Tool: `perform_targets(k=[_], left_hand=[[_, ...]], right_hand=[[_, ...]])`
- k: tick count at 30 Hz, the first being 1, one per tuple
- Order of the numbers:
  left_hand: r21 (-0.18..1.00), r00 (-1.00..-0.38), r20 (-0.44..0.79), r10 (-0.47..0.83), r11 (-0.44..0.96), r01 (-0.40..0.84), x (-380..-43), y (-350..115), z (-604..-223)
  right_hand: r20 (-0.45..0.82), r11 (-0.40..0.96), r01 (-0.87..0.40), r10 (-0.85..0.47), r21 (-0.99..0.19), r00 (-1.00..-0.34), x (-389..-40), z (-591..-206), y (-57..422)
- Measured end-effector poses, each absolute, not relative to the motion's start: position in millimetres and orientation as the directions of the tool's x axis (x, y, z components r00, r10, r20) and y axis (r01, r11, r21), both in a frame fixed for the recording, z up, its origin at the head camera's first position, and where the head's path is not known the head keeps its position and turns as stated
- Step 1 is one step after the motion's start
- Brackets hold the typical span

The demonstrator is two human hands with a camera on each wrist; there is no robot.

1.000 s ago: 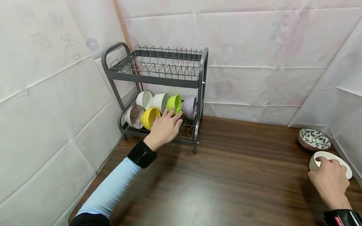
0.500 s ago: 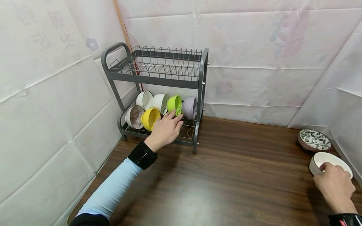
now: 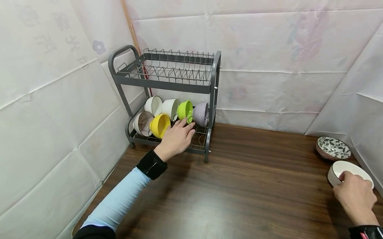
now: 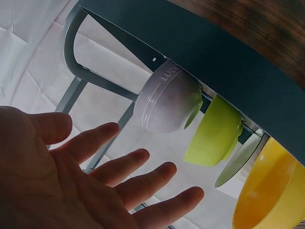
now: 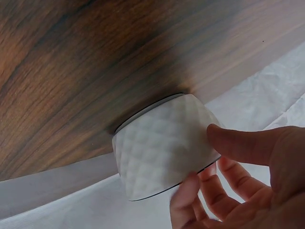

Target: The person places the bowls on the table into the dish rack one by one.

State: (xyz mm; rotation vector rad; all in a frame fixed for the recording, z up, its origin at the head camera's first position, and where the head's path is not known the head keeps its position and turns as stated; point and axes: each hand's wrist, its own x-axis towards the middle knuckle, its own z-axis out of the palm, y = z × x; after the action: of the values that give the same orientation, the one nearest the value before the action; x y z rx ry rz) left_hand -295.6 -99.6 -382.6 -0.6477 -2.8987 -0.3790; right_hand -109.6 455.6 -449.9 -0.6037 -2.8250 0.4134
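Note:
With fingers spread, my left hand (image 3: 177, 138) hovers in front of the rack's lower shelf, below the green bowl (image 3: 183, 109). The left wrist view shows its fingertips apart from the lilac bowl (image 4: 167, 102) and the green one. A yellow bowl (image 3: 157, 126) lies tilted just left of that hand. On the far right, my right hand (image 3: 356, 197) pinches the near rim of a white bowl (image 3: 334, 177) standing on the table. Up close, the thumb presses the bowl's quilted outer wall (image 5: 167, 148), while other fingers curl over its dark-lined rim. Some fingertips are hidden inside.
The dark two-tier dish rack (image 3: 162, 85) has wire slots on top. Several bowls lean below, including a white one (image 3: 169, 109) and a brown-and-white one (image 3: 142, 123). A leaf-patterned bowl (image 3: 333, 147) stands behind the held bowl. White sheeting (image 3: 276, 59) surrounds the wooden table (image 3: 239, 191).
My right hand has shifted slightly right and down, and its fingers have bent more over the white bowl's rim. My left hand has drifted a little down and right from the green bowl.

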Motion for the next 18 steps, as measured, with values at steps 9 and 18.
perform_targets(k=[9, 18], left_hand=[[0.221, -0.902, 0.175, 0.396, 0.876, 0.428, -295.0, -99.6, -382.9], [0.222, -0.901, 0.178, 0.396, 0.876, 0.429, -296.6, -98.9, -385.4]], right_hand=[[0.218, 0.895, 0.329, 0.401, -0.302, -0.890, -109.4, -452.2, 455.7], [0.271, 0.904, 0.295, 0.382, -0.310, -0.884, -107.3, -452.6, 452.9]])
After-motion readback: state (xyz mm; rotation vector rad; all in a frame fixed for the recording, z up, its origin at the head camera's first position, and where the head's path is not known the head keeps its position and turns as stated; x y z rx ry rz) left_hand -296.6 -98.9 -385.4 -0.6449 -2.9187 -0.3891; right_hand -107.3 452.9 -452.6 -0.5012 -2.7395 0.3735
